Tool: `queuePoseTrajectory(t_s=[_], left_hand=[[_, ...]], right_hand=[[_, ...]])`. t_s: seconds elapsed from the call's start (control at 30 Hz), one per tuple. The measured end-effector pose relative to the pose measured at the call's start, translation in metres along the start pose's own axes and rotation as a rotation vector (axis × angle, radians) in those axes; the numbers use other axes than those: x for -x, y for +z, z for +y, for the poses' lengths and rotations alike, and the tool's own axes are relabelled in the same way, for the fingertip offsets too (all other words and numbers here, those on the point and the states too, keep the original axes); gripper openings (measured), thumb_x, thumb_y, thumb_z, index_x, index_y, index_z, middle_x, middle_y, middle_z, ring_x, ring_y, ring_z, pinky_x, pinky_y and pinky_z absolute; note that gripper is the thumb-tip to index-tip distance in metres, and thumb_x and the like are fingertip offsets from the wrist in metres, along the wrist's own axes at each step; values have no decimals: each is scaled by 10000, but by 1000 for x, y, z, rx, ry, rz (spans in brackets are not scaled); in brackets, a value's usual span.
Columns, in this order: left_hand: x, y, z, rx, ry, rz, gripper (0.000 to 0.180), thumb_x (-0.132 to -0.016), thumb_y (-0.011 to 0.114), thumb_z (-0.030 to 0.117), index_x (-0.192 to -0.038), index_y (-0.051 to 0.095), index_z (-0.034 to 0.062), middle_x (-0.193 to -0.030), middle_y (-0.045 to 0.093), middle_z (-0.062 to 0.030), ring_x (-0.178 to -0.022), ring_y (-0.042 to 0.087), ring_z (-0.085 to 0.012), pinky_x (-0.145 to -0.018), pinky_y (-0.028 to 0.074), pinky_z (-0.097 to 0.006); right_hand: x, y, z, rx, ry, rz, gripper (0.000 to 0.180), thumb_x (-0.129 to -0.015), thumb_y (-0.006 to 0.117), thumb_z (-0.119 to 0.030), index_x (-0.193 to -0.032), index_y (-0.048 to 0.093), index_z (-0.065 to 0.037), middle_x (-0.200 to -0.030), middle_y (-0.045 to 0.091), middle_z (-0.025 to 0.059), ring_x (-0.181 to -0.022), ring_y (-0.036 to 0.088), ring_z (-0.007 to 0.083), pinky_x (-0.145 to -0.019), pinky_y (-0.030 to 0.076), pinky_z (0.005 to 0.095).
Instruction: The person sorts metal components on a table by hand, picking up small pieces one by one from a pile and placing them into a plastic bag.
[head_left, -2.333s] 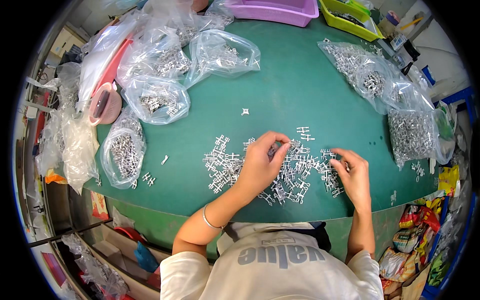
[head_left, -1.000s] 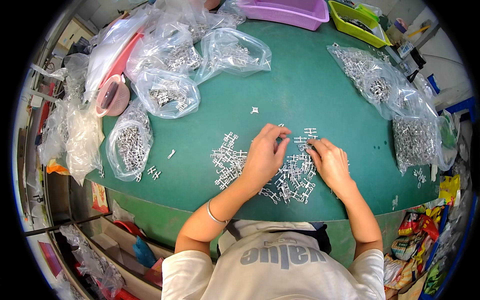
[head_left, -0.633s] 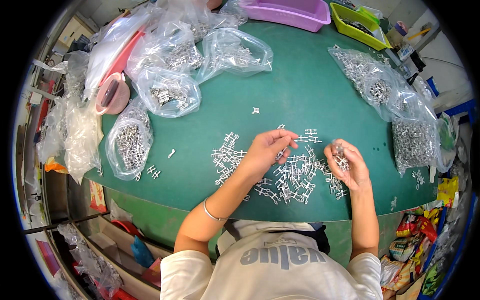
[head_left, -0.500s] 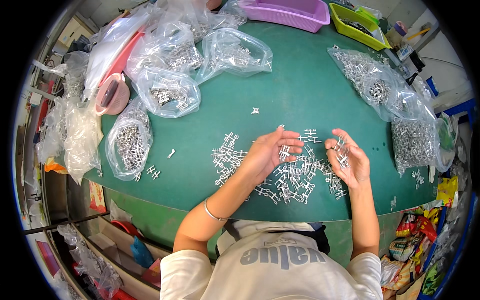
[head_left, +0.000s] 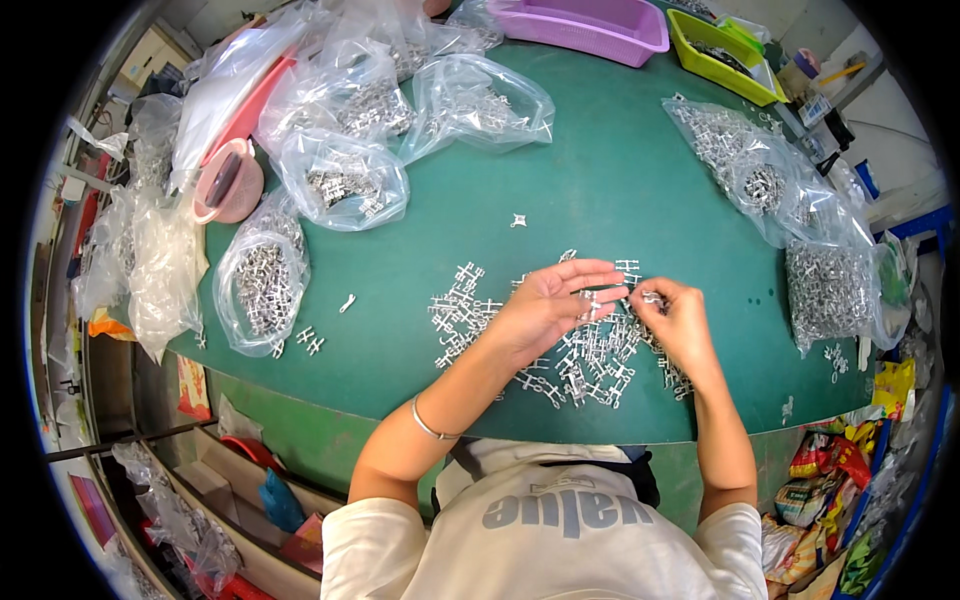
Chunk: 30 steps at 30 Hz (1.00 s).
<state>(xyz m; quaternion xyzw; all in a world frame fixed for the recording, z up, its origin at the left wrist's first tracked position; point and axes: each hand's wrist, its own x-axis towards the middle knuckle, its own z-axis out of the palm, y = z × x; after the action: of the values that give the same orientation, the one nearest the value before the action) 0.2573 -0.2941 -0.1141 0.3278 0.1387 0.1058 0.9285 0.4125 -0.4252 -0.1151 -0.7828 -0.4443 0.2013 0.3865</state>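
Note:
Over a pile of small silver metal pieces [head_left: 600,360], my left hand [head_left: 545,308] is turned partly palm up. It holds a few silver metal pieces [head_left: 592,304] between its thumb and its long, loosely curled fingers. Close by on the right, my right hand [head_left: 682,325] pinches a small silver piece [head_left: 652,299] between thumb and fingertips, partly covered by them. The two hands' fingertips nearly meet. More pieces [head_left: 460,312], branched and with ring ends, lie flat to the left of my left forearm. One lone piece [head_left: 519,220] rests farther out on the green table [head_left: 600,170].
Clear plastic bags of metal pieces stand at the left [head_left: 262,275], far left [head_left: 345,185] and right [head_left: 828,290]. A pink basket [head_left: 240,195] sits at the left edge. At the far side are a purple basket [head_left: 585,30] and a yellow-green tray [head_left: 725,65].
My right hand has moved left and turned from an open-palmed hold to a pinch, close to my left fingers. My left hand has shifted slightly right, still holding pieces.

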Motion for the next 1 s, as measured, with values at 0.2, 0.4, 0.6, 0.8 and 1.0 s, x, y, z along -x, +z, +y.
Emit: queuePoseTrajectory(t_s=[0.2, 0.4, 0.6, 0.8, 1.0], left_hand=[[0, -1, 2, 81, -37, 59, 373, -868, 549, 34, -1209, 426, -55, -1253, 472, -233, -1173, 488, -317, -989, 422, -365], [-2, -3, -1, 110, 152, 113, 391, -850, 544, -13, -1219, 422, -63, -1310, 415, -245, -1224, 434, -321, -1012, 399, -375], [-1, -2, 1, 188, 173, 43, 495, -752, 469, -120, -1241, 412, -69, -1351, 364, -261, -1269, 368, -356, -1052, 336, -445], [0, -2, 3, 285, 183, 18, 591, -660, 413, -126, -1249, 393, -82, -1356, 345, -281, -1284, 333, -387, -1055, 314, -493], [-1, 0, 4, 332, 170, 8, 584, -666, 414, -114, -1249, 368, -103, -1359, 327, -294, -1281, 334, -393, -1047, 328, -488]], right_hand=[[0, -21, -6, -446, 302, 7, 70, -802, 651, -69, -825, 642, -4, -659, 520, -78, -588, 408, 7, -510, 327, 179], [-1, -3, -11, 69, -43, 27, 227, -732, 705, -90, -938, 647, -14, -697, 587, 65, -533, 473, 127, -519, 398, 272], [-5, 13, -4, 194, -112, 44, 217, -734, 689, -90, -925, 640, 0, -691, 579, 77, -529, 504, 158, -524, 422, 288], [-9, -16, 3, -1200, 324, -149, 211, -828, 567, -65, -1020, 577, 20, -796, 562, 46, -591, 456, 82, -411, 320, 186], [-7, -18, 6, -1701, 386, -303, 407, -894, 428, -206, -1220, 441, 37, -1123, 531, 187, -903, 544, 245, -555, 489, 279]])
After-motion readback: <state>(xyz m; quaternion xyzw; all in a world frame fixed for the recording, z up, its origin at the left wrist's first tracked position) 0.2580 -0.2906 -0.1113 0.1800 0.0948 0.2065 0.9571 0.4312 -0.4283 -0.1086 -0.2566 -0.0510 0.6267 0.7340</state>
